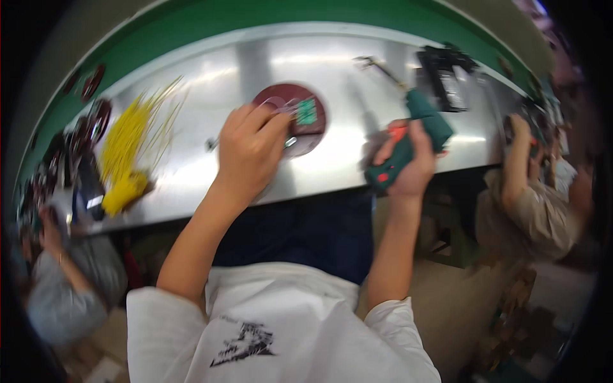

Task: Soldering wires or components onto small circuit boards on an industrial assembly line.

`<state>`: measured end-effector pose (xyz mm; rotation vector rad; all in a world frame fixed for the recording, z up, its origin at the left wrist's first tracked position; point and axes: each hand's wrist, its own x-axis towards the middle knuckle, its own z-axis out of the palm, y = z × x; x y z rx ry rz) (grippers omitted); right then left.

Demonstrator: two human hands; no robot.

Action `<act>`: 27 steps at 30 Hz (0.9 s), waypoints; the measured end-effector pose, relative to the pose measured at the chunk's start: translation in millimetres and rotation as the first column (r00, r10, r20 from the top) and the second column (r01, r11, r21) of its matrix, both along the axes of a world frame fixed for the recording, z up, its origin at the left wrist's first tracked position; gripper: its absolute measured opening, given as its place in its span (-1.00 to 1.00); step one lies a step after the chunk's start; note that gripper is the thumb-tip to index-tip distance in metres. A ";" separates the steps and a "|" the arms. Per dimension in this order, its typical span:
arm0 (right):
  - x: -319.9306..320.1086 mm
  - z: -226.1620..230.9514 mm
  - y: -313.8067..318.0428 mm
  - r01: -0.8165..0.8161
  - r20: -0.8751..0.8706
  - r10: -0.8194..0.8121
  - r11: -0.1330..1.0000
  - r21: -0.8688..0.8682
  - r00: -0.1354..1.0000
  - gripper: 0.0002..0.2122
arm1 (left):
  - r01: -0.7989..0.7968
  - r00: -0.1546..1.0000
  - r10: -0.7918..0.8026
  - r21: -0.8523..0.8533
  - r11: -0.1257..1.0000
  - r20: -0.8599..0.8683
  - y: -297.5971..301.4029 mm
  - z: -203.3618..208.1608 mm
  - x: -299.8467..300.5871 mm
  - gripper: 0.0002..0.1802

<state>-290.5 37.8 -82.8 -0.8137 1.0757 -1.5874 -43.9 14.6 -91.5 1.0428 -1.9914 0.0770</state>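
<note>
My right hand [412, 159] is wrapped round the grip of a dark green power screwdriver [426, 118] with red parts. Its long, thin shaft points up and to the left, away from me, and the tip is blurred. My left hand [252, 150] is closed, its fingertips bent down over a dark red round housing [317, 105] on the metal bench. What lies between those fingers is hidden. Beside them, a small green circuit board [306, 112] and pale thin wires [281, 105] sit on the housing. The screwdriver is held apart from the housing.
A bundle of yellow wires [131, 140] lies to the left on the metal bench [220, 60]. Black parts [447, 73] lie at the back right. More dark red parts [99, 121] crowd the far left. Other people, one at left [76, 287] and one at right [536, 204], sit close by.
</note>
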 end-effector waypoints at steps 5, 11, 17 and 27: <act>3.4 -9.7 5.6 0.077 0.020 -0.079 0.994 0.079 0.997 -0.69 | -0.021 1.000 0.021 0.018 1.000 0.005 9.7 1.9 -3.8 -0.81; 10.2 4.1 17.6 0.079 0.027 -0.079 0.997 -0.011 0.997 -0.75 | -0.012 1.000 0.011 0.047 0.999 0.022 22.0 -1.4 6.1 -0.82; 5.3 2.4 11.5 0.051 0.044 -0.050 0.998 -0.024 0.998 -0.76 | -0.037 0.999 0.035 0.062 0.997 0.030 14.0 -4.0 2.0 -0.83; 4.4 -1.6 8.3 0.053 0.053 -0.051 0.998 -0.030 0.997 -0.78 | -0.060 0.996 0.056 0.069 0.996 0.066 10.0 -6.0 2.0 -0.87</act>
